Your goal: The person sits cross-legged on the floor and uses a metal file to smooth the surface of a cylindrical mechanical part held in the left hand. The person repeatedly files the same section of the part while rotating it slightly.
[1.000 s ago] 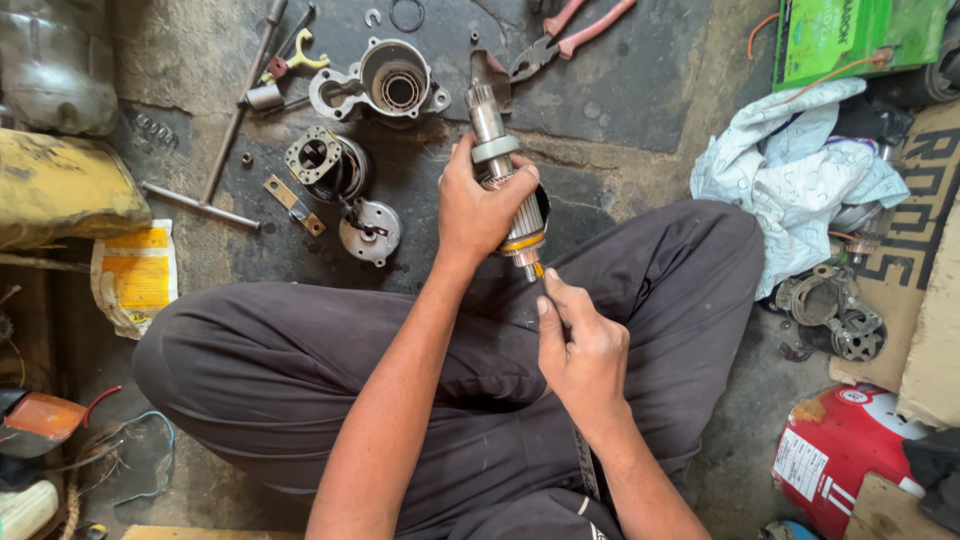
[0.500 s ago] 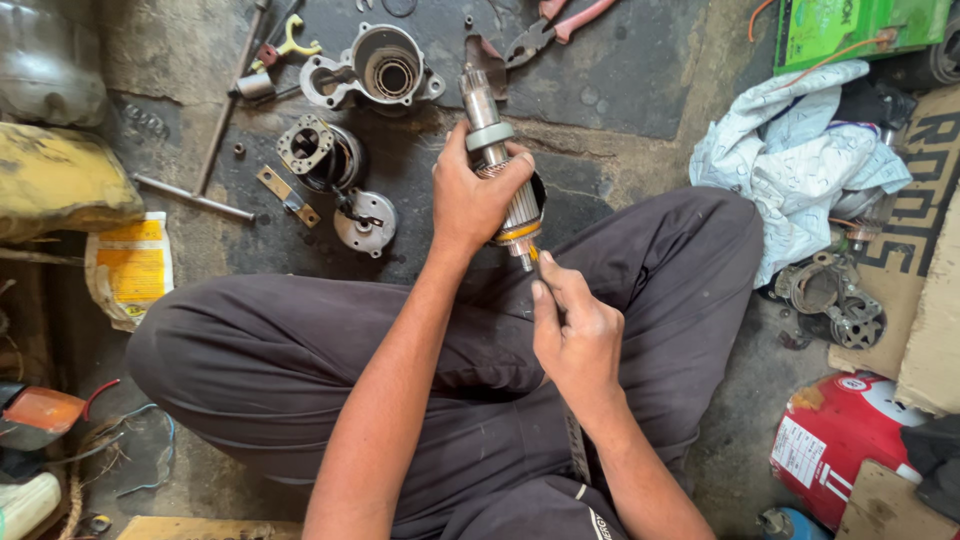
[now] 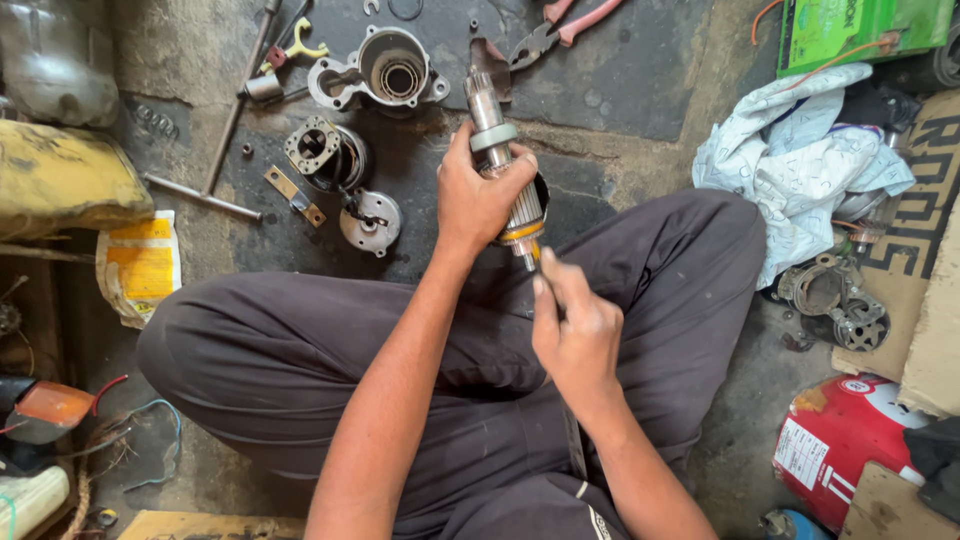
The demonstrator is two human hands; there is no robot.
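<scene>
My left hand [image 3: 478, 197] grips a grey metal motor armature [image 3: 497, 135] around its ribbed body, shaft pointing away from me. Its near end, with a yellow band, points toward my lap. My right hand [image 3: 577, 329] is closed on a thin tool whose tip touches that near end; most of the tool is hidden in the fist. Both hands work above my crossed legs in dark trousers. On the dark floor ahead lie a round metal housing [image 3: 385, 68], a smaller motor part [image 3: 322, 153] and an end cap [image 3: 370, 220].
Pink-handled pliers [image 3: 560, 25] and a long metal rod [image 3: 240, 95] lie at the far side. A crumpled pale cloth [image 3: 800, 160], a green box [image 3: 860, 30] and metal parts [image 3: 835, 300] sit right. A red canister [image 3: 845, 440] is near right, a yellow bag [image 3: 140, 265] left.
The view has shifted slightly. My left hand still holds the armature, and my right hand has stayed at its near end with only small movement.
</scene>
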